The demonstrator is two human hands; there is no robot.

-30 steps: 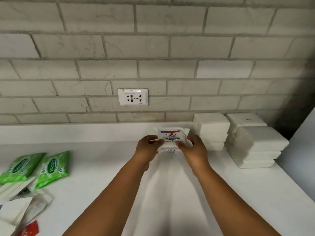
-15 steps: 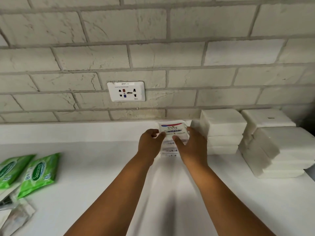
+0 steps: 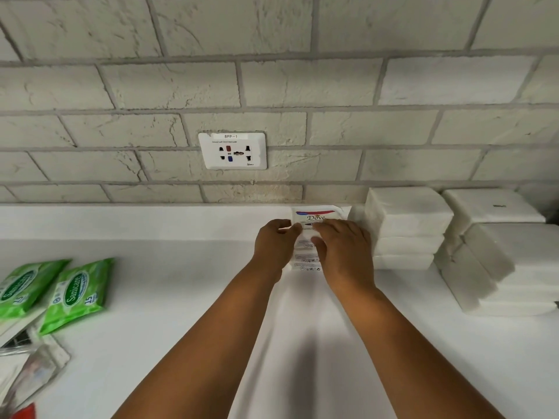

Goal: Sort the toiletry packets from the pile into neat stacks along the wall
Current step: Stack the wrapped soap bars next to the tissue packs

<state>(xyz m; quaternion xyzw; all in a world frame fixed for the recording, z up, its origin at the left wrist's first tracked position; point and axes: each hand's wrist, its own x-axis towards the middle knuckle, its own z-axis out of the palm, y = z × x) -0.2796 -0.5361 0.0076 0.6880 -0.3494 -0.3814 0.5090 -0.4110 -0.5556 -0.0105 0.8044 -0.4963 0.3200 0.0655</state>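
Against the brick wall (image 3: 302, 83), at the back of the white bench (image 3: 181, 297), both hands pressing on a small stack of Dove packets (image 3: 313, 217). Left hand (image 3: 273, 244) curling around the stack's left edge, thumb and fingers partly closed and touching the top packet. Right hand (image 3: 343, 252) lying over the stack's right side and front, fingers bent and spread across the wrappers, hiding much of them. Standing upright just beside the stack on the right, a pile of plain white packs (image 3: 406, 219), and further right more white packs (image 3: 499, 252). Lying well apart at the left edge, two green Sanicare wipe packets (image 3: 75, 294) beside a loose pile of sachets (image 3: 27, 367). Sitting on the wall above, a socket plate (image 3: 233, 151).
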